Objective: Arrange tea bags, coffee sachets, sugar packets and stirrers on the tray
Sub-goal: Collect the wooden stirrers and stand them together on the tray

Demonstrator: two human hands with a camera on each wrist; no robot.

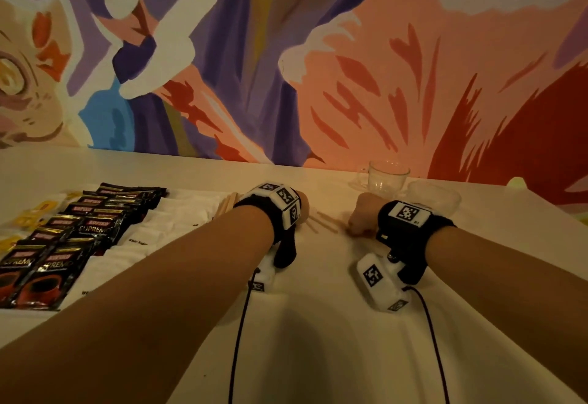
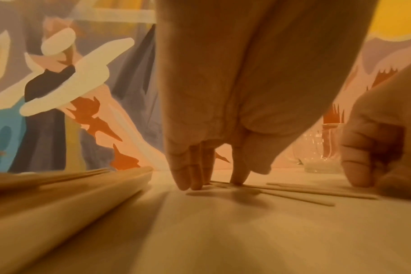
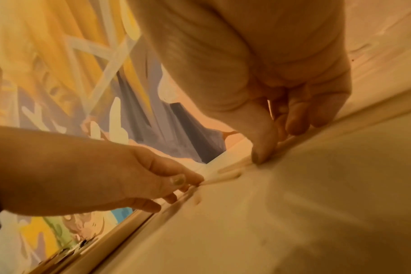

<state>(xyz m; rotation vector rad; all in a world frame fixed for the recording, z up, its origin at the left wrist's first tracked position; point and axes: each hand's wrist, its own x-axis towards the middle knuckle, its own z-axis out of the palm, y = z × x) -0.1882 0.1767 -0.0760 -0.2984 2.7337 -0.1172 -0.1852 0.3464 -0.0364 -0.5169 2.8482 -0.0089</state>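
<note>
Both hands are down on the counter (image 1: 318, 324) over the loose stirrers (image 2: 300, 192). The left hand (image 2: 223, 115) is reaching down with straight fingers, fingertips (image 2: 185, 181) pressing on the sticks' near ends. The right hand (image 3: 270, 89) is curling, thumb and fingers pinching a stirrer (image 3: 232, 169) at the counter surface. The two hands are working near each other but not touching. On the tray (image 2: 120, 187) to the left, more stirrers (image 1: 228, 203) are lying beside white sugar packets (image 1: 149, 235), then rows of black coffee sachets (image 1: 79, 231), with yellow tea bags (image 1: 31, 216) at the far left. A glass cup (image 1: 386, 177) is standing behind the right hand.
</note>
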